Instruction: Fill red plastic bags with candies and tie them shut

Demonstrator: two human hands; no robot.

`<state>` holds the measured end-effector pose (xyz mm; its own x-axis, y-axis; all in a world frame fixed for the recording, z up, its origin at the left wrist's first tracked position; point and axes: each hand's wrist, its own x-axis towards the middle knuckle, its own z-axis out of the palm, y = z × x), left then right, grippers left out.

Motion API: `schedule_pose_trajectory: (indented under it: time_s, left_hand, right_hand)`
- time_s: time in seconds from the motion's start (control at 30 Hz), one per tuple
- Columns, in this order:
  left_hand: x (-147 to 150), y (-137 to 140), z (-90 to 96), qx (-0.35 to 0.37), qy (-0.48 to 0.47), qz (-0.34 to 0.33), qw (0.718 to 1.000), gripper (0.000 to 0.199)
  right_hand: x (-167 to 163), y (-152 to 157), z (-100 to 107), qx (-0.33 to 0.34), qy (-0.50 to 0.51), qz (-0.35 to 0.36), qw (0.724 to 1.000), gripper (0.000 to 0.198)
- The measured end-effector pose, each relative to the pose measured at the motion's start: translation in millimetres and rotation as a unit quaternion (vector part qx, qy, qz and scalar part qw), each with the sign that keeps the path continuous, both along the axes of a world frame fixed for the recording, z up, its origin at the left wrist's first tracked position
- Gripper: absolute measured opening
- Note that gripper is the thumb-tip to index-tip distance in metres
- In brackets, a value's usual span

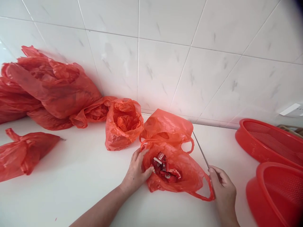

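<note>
**Open red plastic bag (189,170) on a white counter (82,176)**

A tiled wall (165,63) backs the counter. The bag, centre, holds red printed packets (167,170). The left hand (136,170), thumb spread from fingers, touches its left rim. The right hand (222,186) curls beside a bag handle (206,199); I cannot tell what it pinches. Red sieves (246,142) stand right, bulging bags (68,91) left.

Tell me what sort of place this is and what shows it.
Probably a kitchen or similar indoor work area, though the view can't settle it: a white work surface stands against a tiled wall, with red mesh-bottomed baskets at the right.
</note>
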<state>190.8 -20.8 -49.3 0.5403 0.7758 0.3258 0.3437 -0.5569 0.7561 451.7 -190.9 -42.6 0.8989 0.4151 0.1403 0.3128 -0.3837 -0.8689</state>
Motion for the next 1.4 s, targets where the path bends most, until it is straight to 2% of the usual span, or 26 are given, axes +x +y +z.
schedule_pose_trajectory:
  time_s: [0.13, 0.3, 0.57, 0.9, 1.2, 1.4]
  left_hand:
    - [-0.2, 1.5, 1.6, -0.028, -0.011, 0.006, 1.000, 0.054]
    - [-0.1, 5.1, -1.6, -0.045, -0.028, 0.001, 0.999, 0.054]
    - [1.2, 7.0, -2.8, -0.046, -0.040, 0.007, 0.998, 0.053]
    - [1.8, 10.0, -8.5, -0.049, -0.036, 0.012, 0.998, 0.050]
    - [1.6, 9.1, -2.1, -0.057, -0.025, 0.015, 0.998, 0.050]
    - [1.7, 11.5, -8.7, -0.076, -0.039, 0.022, 0.996, 0.051]
  right_hand:
    - [14.2, 3.4, -10.5, -0.049, 0.079, 0.046, 0.995, 0.043]
    - [18.7, 7.8, -12.9, -0.055, 0.073, 0.052, 0.994, 0.045]
    - [22.0, 13.6, -10.6, -0.025, 0.088, 0.041, 0.995, 0.043]
    - [25.8, 13.0, -13.7, -0.035, 0.114, 0.054, 0.991, 0.050]
    - [22.7, 8.2, -11.4, -0.047, 0.114, 0.058, 0.991, 0.050]
    - [22.2, 2.5, -15.3, -0.017, 0.143, 0.058, 0.988, 0.050]
